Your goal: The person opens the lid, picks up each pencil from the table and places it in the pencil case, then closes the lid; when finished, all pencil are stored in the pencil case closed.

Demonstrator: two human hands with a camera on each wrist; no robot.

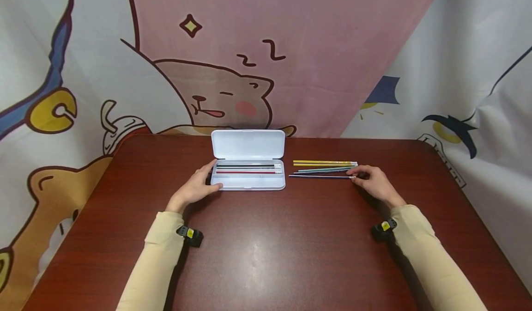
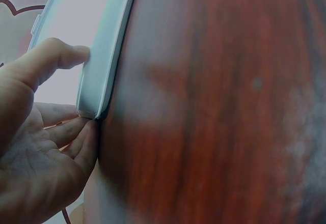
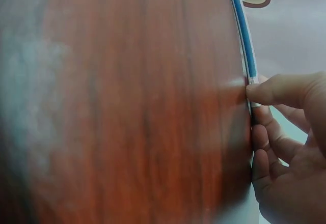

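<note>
Glossy, reddish-brown wood-grain tabletop [image 1: 266, 265] spreads nearest, beneath two cream sleeves [image 1: 160, 241]. Past the cuffs, the left hand [image 1: 193, 191] holds the near-left corner of a white rectangular hinged case [image 1: 237, 182], thumb at the front rim, fingers against its end. Level with it, the right hand [image 1: 374, 181] pinches the white-tipped end of a slim bluish pencil [image 1: 320, 177], which points from that grip toward the case. Just beyond the pinch lie slim greenish pencils [image 1: 326, 169], then yellow pencils [image 1: 320, 162]. Inside the case, right of the left hand's hold, rest red [image 1: 245, 172] and black pencils [image 1: 245, 166]; its lid [image 1: 248, 144] stands raised behind. Farthest hangs a cartoon-printed pink-and-white fabric backdrop [image 1: 316, 70].
</note>
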